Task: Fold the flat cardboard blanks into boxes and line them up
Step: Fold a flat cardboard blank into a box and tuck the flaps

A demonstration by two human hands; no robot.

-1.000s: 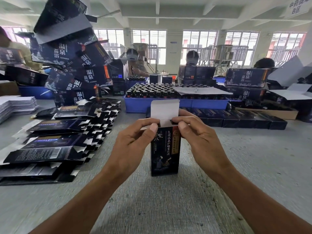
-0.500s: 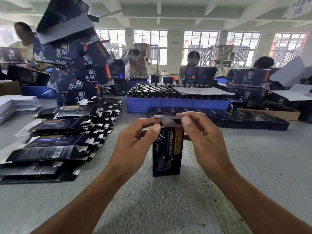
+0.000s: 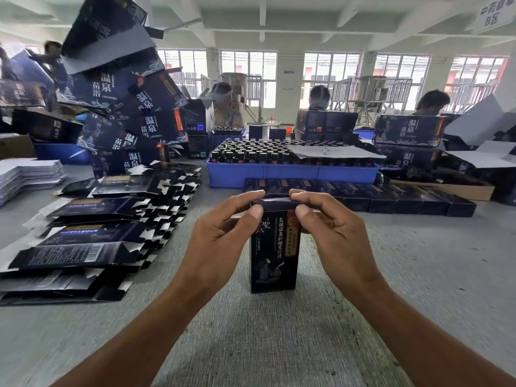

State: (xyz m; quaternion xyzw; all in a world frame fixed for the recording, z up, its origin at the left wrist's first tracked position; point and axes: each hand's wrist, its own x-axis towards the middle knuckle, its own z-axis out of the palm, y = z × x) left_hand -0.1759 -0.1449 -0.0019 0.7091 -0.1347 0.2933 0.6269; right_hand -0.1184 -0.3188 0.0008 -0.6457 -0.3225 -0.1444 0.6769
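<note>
Now I see both hands mid-frame: left hand (image 3: 220,233), right hand (image 3: 335,230) pinching top of upright dark box (image 3: 275,255) on tabletop (image 3: 279,344).

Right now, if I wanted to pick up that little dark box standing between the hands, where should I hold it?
Probably by the two narrow sides of the box, around its middle, reaching from above. It stands upright and tall on the table, so a low, level squeeze should keep it from tipping. The left hand and right hand pinch its lid, so avoid the top.
</note>
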